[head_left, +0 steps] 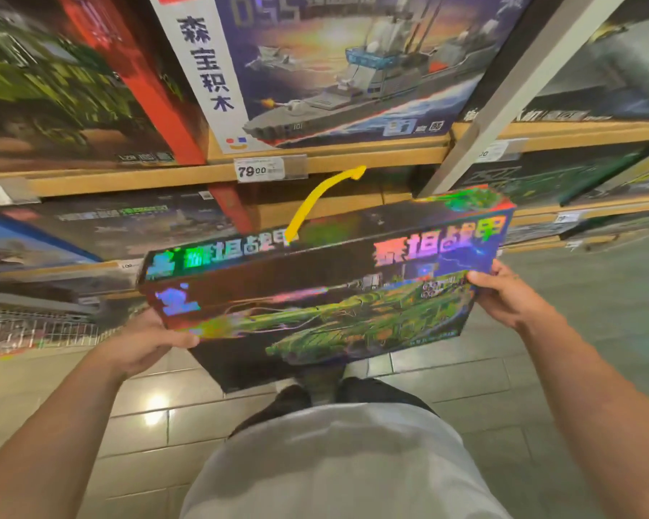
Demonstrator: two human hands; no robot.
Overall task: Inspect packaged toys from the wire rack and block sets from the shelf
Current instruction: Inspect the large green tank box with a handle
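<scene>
Head view looks down at two bare arms that reach forward from the bottom corners of the frame. Both hands hold one big block set box in the middle of the frame, tilted a little, with its right end higher. The left hand holds the box's lower left corner, with the thumb on the front and the fingers hidden behind it. The right hand holds the right edge, thumb on the front, fingers curled round the side. The box front shows a green tank and shiny rainbow Chinese letters that are too blurry to read.

Behind the box, in the upper part of the frame, is a wooden shelf with more boxes. The warship box at top middle has a grey ship with "101" on its hull, big "055" on top, and a white strip that says 森宝积木. Under it a price tag reads 79.00. A wire rack is at the left edge.
</scene>
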